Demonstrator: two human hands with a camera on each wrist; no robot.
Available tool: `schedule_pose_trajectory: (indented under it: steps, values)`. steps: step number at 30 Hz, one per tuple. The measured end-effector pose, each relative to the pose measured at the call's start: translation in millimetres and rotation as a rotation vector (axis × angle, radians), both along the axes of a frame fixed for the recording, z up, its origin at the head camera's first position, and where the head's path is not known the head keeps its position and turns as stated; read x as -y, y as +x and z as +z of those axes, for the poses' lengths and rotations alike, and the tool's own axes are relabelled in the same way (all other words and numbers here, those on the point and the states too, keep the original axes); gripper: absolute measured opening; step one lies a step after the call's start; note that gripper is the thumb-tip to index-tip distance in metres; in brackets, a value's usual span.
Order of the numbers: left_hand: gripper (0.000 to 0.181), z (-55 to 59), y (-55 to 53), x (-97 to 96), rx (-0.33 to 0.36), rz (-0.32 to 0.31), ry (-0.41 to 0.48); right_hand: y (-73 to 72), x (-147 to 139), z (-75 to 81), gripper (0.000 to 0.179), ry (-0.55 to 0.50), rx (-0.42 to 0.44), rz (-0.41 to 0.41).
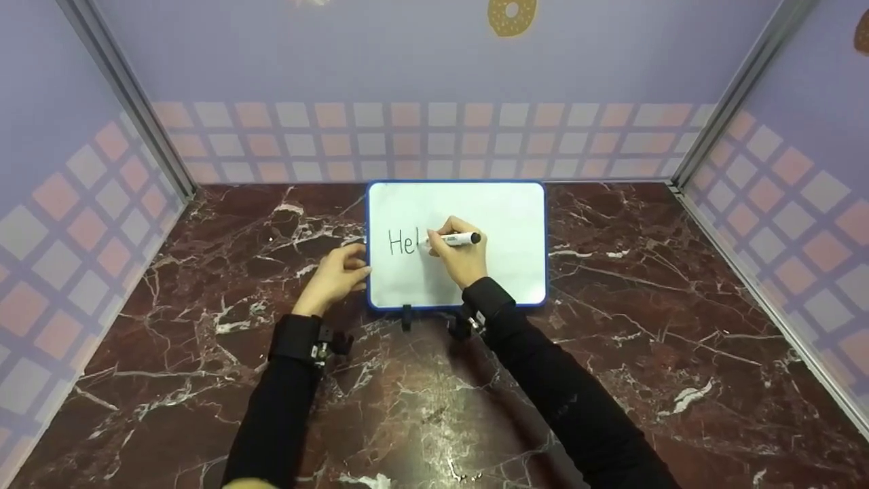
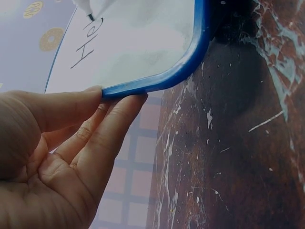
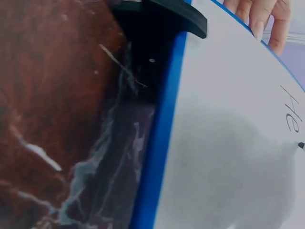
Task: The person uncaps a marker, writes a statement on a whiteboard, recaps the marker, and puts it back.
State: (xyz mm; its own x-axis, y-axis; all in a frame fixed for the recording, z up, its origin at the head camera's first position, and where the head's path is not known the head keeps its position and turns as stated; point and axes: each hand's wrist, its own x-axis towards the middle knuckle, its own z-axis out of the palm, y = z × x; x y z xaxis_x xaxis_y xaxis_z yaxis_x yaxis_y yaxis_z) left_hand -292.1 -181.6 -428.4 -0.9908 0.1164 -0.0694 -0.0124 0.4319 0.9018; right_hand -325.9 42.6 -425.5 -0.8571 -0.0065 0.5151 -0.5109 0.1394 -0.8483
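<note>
So the whiteboard [image 1: 512, 272] is on a marbled tabletop [image 1: 652, 387], a black holder [image 1: 407, 319] hooked over its lower edge and a checkered wall [image 1: 326, 142] behind. Left hand [image 1: 337, 270] has the board's left rim pinched, thumb against fingers. Right hand [image 1: 464, 259] grips a white marker [image 1: 459, 239] snugly, tip at the lettering [image 1: 402, 242]. From the head view, that hand and its black wrist strap [image 1: 489, 296] block part of the board.
</note>
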Motion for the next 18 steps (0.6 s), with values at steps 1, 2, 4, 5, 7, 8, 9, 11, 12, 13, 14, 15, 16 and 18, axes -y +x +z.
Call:
schedule_pose_trajectory:
  steps: [1, 2, 4, 5, 7, 8, 9, 11, 12, 13, 14, 15, 16, 18]
  values:
    - [0.052, -0.2, -0.4, 0.5, 0.001, 0.001, -0.001, 0.6, -0.5, -0.3, 0.026, 0.014, 0.003, -0.002]
    - [0.051, -0.4, -0.8, 0.9, 0.001, 0.0, -0.001, 1.4, -1.0, -0.5, 0.027, 0.028, 0.005, -0.005]
    - [0.051, -0.7, -1.3, 1.5, 0.0, 0.001, 0.0, 2.0, -1.9, -0.7, 0.029, 0.048, 0.0, -0.013]
    - [0.051, -0.7, -1.3, 1.6, -0.001, 0.001, 0.0, 2.4, -2.2, -0.6, 0.029, 0.047, -0.008, -0.015]
    - [0.051, -0.9, -1.2, 1.6, 0.001, 0.0, 0.0, 2.4, -3.0, -0.5, 0.028, 0.032, -0.023, -0.022]
    - [0.05, -0.9, -1.1, 1.5, 0.001, 0.001, 0.004, 2.3, -3.5, -0.3, 0.028, 0.02, -0.031, -0.027]
    - [0.05, -0.9, -0.8, 1.5, 0.002, 0.002, 0.004, 2.1, -4.0, 0.3, 0.027, 0.005, -0.039, -0.033]
    - [0.051, -0.9, -0.3, 1.5, 0.004, -0.001, 0.01, 1.4, -5.2, 1.3, 0.025, -0.021, -0.051, -0.043]
    - [0.051, -0.8, 0.0, 1.5, 0.005, -0.003, 0.011, 0.6, -5.8, 1.9, 0.024, -0.029, -0.055, -0.049]
    - [0.051, -0.6, 0.3, 1.5, 0.007, -0.005, 0.013, 0.0, -6.5, 2.7, 0.023, -0.032, -0.057, -0.056]
    - [0.051, -0.5, 0.4, 1.3, 0.008, -0.007, 0.017, -0.7, -7.1, 3.4, 0.022, -0.033, -0.062, -0.06]
    - [0.052, -0.5, 0.5, 1.2, 0.007, -0.011, 0.017, -1.4, -7.7, 4.0, 0.021, -0.032, -0.065, -0.061]
    - [0.052, -0.5, 0.3, 1.1, 0.007, -0.014, 0.019, -2.3, -8.2, 4.4, 0.02, -0.03, -0.07, -0.062]
    - [0.051, -0.8, -0.2, 0.4, 0.006, -0.015, 0.017, -4.0, -9.2, 5.0, 0.018, -0.025, -0.078, -0.06]
